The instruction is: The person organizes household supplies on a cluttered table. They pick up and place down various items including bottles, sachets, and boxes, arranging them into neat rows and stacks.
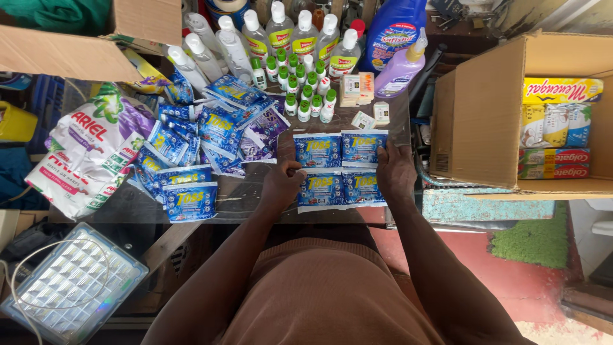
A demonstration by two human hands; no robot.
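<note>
- Glass counter [249, 204] is crowded — blue sachets [340, 167] lie at centre, by its edge.
- Left hand [281, 185] is clenched at their 9 o'clock side; right hand [394, 171] presses flat at 3 o'clock, grasping nothing.
- A nudge could likely topple the small bottles [305, 89] at 12 o'clock.

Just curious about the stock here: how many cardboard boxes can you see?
2. One open box stands at the right, on its side, holding toothpaste cartons and packets. Another box sits at the top left, only partly in view. More may lie outside the picture.
</note>
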